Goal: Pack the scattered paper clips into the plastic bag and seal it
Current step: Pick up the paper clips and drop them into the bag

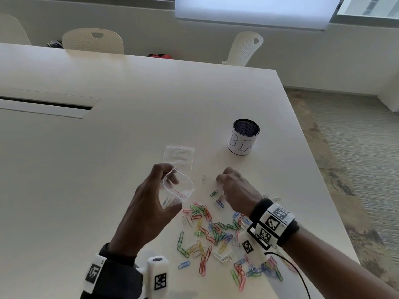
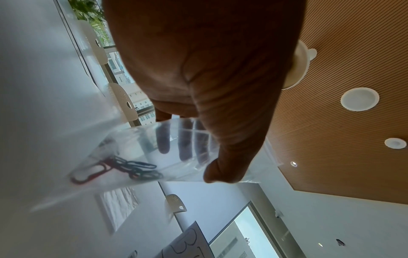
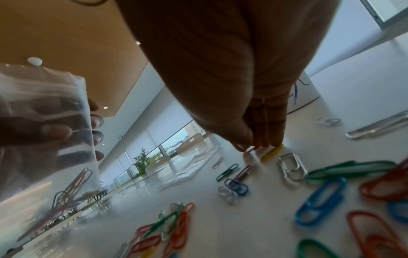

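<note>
My left hand holds a small clear zip bag above the table, thumb in front and fingers behind, its red-lined mouth gaping toward the right. A few coloured clips lie in the bag's bottom corner. Many coloured paper clips are scattered on the white table near me. My right hand reaches down past the pile, fingers curled. In the right wrist view its thumb and fingertips pinch a small reddish clip on the tabletop, beside a yellow clip.
A second clear bag lies flat beyond my left hand. A mesh cup labelled BIN stands behind the right hand. The table's right edge runs close by, with floor beyond. White chairs stand at the far side.
</note>
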Demonstrator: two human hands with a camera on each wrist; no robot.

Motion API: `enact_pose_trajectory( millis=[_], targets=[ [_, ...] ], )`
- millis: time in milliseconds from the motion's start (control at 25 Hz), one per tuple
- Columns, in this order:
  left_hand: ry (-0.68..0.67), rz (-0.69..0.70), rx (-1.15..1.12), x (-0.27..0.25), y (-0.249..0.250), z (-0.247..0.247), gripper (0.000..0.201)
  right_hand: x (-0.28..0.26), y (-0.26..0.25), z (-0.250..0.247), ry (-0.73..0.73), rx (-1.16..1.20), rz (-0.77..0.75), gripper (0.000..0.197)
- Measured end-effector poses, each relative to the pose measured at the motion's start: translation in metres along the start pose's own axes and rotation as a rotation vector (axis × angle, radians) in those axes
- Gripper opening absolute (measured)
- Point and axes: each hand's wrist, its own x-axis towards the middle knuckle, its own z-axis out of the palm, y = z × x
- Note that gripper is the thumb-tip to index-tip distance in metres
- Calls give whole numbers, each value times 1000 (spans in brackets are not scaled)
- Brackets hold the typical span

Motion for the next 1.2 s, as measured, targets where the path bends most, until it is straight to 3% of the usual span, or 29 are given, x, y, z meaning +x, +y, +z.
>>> enact_pose_trajectory(
  millis=[200, 360, 480, 680, 920, 1200],
  targets=[
    [27, -41, 9, -8, -3, -8, 61, 0, -17, -6, -165, 117, -106, 25],
    [39, -43, 3, -14, -3, -11, 60, 30, -20, -18, 2, 104, -85, 40],
    [35, -43, -2, -18, -4, -12, 60, 35, -22, -9, -122, 14, -113, 46],
    [28, -58, 9, -22, -11, -10, 62, 3, -31, 4, -228, 27, -257, 28],
    [14, -61, -1, -29, -14, -3, 61, -16, -36, 1, -279, -203, -441, 56],
    [52, -53, -30, -30, -19, 12, 61, -28, -13, 17, -94, -138, -467, 17]
  ],
)
